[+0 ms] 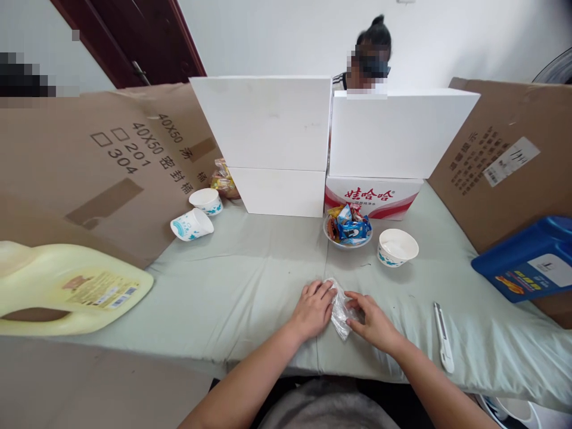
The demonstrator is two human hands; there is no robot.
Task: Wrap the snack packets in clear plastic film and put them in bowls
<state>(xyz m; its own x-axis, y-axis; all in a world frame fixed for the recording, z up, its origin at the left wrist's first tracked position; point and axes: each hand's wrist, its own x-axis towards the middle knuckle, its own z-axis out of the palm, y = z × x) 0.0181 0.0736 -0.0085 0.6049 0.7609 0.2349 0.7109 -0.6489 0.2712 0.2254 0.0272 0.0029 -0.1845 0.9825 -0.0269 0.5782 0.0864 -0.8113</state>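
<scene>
A crumpled clear plastic bag (339, 313) lies on the cloth-covered table in front of me. My left hand (314, 308) rests palm down against the bag's left side, its fingers stretched out. On the other side my right hand (372, 325) is curved, with thumb and fingers apart at the bag's right edge. Beyond the hands stands a clear bowl (347, 243) of wrapped snacks (353, 226). A white paper cup with blue print (397, 247) is upright to the right of the bowl.
A white utility knife (443, 339) lies at the right. Two paper cups, one tipped (192, 225) and one upright (206, 201), are at the left. A yellow jug (89, 286) and blue bottle (527, 259) flank the table. White boxes (277, 128) and cardboard panels (80, 155) stand behind; a person (375, 47) is beyond.
</scene>
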